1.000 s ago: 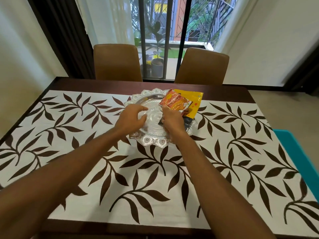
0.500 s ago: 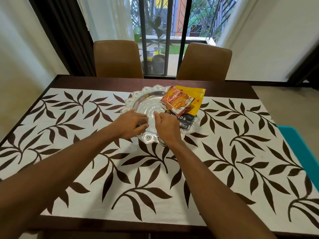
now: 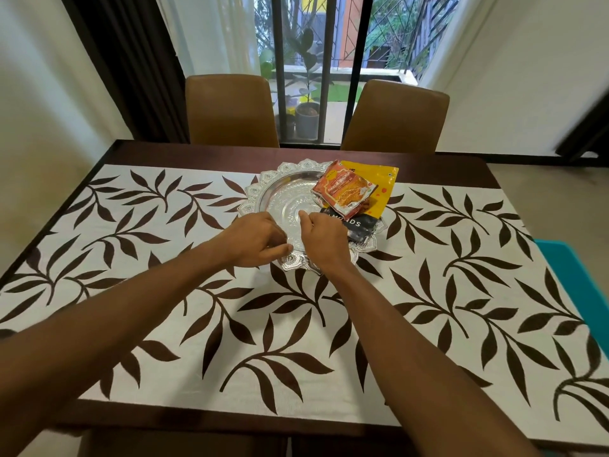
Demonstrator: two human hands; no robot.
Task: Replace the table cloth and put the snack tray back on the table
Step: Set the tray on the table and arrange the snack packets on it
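Head view. A dark wooden table (image 3: 428,163) carries a white table cloth (image 3: 329,341) printed with brown leaf sprays, laid flat over most of the top. The silver snack tray (image 3: 283,192), round with a scalloped rim, rests on the cloth just beyond the table's centre. Three packets are stacked at the tray's 2 to 4 o'clock side: an orange packet (image 3: 344,189) uppermost, a yellow packet (image 3: 379,189) beneath it overhanging the rim at 2 o'clock, and a black packet (image 3: 357,225) at 4 o'clock. The left hand (image 3: 253,240), fingers curled and pressed together, lies on the rim at 7 o'clock; whether it pinches the rim cannot be told. The right hand (image 3: 324,239), likewise curled, rests over the rim at 5 to 6 o'clock, beside the black packet. Two brown chairs (image 3: 230,110) stand at the table's 12 o'clock edge.
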